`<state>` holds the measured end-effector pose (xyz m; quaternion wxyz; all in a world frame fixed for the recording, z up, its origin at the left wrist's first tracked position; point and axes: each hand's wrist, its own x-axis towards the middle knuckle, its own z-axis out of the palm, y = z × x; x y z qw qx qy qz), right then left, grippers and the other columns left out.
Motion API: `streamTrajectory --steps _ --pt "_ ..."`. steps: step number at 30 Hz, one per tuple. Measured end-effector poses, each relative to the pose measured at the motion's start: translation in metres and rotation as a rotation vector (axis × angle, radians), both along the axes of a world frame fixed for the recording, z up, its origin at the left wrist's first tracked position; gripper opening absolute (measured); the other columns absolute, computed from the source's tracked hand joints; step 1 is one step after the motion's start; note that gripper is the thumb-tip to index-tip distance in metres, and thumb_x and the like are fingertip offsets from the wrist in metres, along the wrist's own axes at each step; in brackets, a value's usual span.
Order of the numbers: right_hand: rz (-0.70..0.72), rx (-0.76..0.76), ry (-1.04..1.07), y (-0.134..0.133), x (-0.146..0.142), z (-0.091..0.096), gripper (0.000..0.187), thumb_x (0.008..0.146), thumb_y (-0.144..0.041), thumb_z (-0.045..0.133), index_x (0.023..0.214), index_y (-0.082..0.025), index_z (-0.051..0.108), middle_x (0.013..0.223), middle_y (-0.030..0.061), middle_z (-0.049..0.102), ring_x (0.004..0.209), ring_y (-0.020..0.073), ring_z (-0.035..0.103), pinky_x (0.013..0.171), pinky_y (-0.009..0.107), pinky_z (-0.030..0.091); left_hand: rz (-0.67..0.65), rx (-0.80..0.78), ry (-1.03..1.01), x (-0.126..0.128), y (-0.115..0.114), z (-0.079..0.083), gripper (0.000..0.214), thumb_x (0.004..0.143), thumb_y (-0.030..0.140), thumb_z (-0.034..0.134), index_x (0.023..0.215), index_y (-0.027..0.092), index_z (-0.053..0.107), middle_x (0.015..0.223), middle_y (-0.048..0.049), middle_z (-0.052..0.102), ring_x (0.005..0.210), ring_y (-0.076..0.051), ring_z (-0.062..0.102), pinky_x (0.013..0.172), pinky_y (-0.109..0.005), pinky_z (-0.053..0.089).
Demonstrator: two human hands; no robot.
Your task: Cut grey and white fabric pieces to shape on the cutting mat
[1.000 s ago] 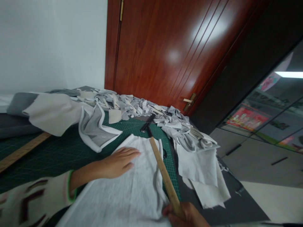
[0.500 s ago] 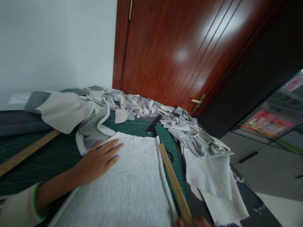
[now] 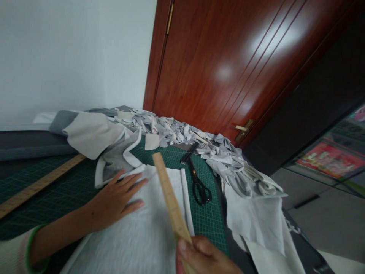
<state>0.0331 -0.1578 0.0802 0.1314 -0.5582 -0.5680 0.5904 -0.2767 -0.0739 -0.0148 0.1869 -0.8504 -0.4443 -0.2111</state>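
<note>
My left hand (image 3: 115, 199) lies flat, fingers spread, on the left edge of a white cloth (image 3: 148, 232) spread over the green cutting mat (image 3: 71, 186). My right hand (image 3: 203, 257), at the bottom edge, is closed round the near end of a wooden ruler (image 3: 169, 198). The ruler slants up and away over the cloth, its far end near the cloth's top edge. Black scissors (image 3: 199, 186) lie on the mat just right of the cloth.
A second wooden ruler (image 3: 37, 186) lies on the mat at left. Grey and white fabric scraps (image 3: 199, 146) are heaped along the back and right, with larger pieces (image 3: 94, 137) at left. A red-brown door (image 3: 228, 64) stands behind.
My right hand has swung the ruler left, off the cloth's right edge and over its middle, uncovering the scissors. My left hand has stayed on the cloth. The view has shifted.
</note>
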Motion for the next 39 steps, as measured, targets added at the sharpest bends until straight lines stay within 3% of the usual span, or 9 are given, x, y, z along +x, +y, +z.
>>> streamTrajectory --steps 3,9,15,19,24,27,31,34,39 --pt "0.166 0.058 0.015 0.025 -0.028 -0.016 0.084 0.060 -0.101 0.038 0.063 -0.020 0.061 0.055 -0.0051 0.036 0.056 0.0118 0.038 0.056 0.027 0.028 0.009 -0.004 -0.035 -0.002 -0.004 0.001 0.049 0.100 0.050 0.046 0.138 0.022 0.057 0.137 -0.0124 0.064 0.127 -0.030 0.058 0.115 -0.050 0.025" --pt "-0.039 0.108 0.091 0.060 -0.012 -0.043 0.074 0.060 -0.094 0.053 0.065 -0.020 0.054 0.057 -0.0060 0.042 0.055 0.0113 0.044 0.056 0.026 0.034 0.080 -0.068 -0.147 -0.001 -0.011 0.002 0.040 0.101 0.036 0.045 0.136 0.024 0.059 0.139 -0.0093 0.064 0.127 -0.028 0.060 0.118 -0.053 0.026" --pt "-0.312 0.120 0.102 0.052 0.022 -0.047 0.073 0.054 -0.091 0.061 0.061 -0.020 0.053 0.063 -0.0037 0.049 0.060 0.0157 0.058 0.060 0.030 0.049 0.099 -0.032 -0.154 0.000 -0.011 -0.001 0.040 0.101 0.035 0.044 0.135 0.023 0.061 0.140 -0.0117 0.063 0.126 -0.031 0.060 0.116 -0.056 0.028" --pt "-0.335 0.173 0.013 0.044 0.031 -0.039 0.073 0.056 -0.091 0.061 0.063 -0.019 0.057 0.068 -0.0015 0.050 0.069 0.0186 0.059 0.073 0.036 0.055 0.092 -0.006 -0.146 -0.001 -0.008 -0.005 0.041 0.101 0.036 0.042 0.135 0.022 0.061 0.139 -0.0120 0.063 0.125 -0.032 0.061 0.115 -0.058 0.029" --pt "-0.349 0.206 -0.049 0.042 0.036 -0.037 0.074 0.053 -0.094 0.057 0.060 -0.020 0.054 0.063 -0.0009 0.050 0.067 0.0213 0.062 0.073 0.038 0.054 0.116 -0.086 -0.080 0.000 -0.011 0.002 0.042 0.099 0.036 0.044 0.132 0.019 0.063 0.138 -0.0178 0.063 0.124 -0.036 0.060 0.111 -0.062 0.033" --pt "-0.324 0.227 -0.091 0.042 0.038 -0.042 0.074 0.060 -0.094 0.052 0.065 -0.020 0.054 0.065 0.0006 0.055 0.070 0.0244 0.066 0.074 0.038 0.051 0.086 -0.240 -0.019 0.017 -0.015 0.024 0.046 0.091 0.039 0.055 0.130 0.016 0.065 0.140 -0.0207 0.060 0.126 -0.040 0.058 0.106 -0.060 0.040" --pt "-0.335 0.259 -0.117 0.040 0.035 -0.048 0.077 0.060 -0.097 0.045 0.064 -0.021 0.053 0.066 0.0024 0.056 0.068 0.0242 0.065 0.068 0.035 0.050 -0.151 -0.491 0.044 0.062 -0.004 0.050 0.048 0.095 0.039 0.051 0.136 0.017 0.059 0.138 -0.0163 0.063 0.127 -0.031 0.060 0.107 -0.044 0.044" --pt "-0.352 0.324 -0.128 0.037 0.034 -0.054 0.074 0.066 -0.095 0.044 0.065 -0.022 0.055 0.063 0.0016 0.057 0.065 0.0205 0.062 0.065 0.031 0.049 -0.262 -0.523 -0.013 0.094 0.019 0.048 0.045 0.092 0.031 0.055 0.133 0.012 0.060 0.142 -0.0171 0.060 0.132 -0.029 0.055 0.110 -0.038 0.043" --pt "-0.391 0.365 -0.044 0.030 0.040 -0.068 0.080 0.063 -0.098 0.041 0.065 -0.020 0.059 0.060 0.0009 0.056 0.058 0.0186 0.061 0.060 0.030 0.050 -0.266 -0.489 -0.083 0.116 0.047 0.028 0.049 0.096 0.031 0.052 0.142 0.013 0.052 0.152 -0.0186 0.049 0.142 -0.032 0.043 0.117 -0.050 0.034"
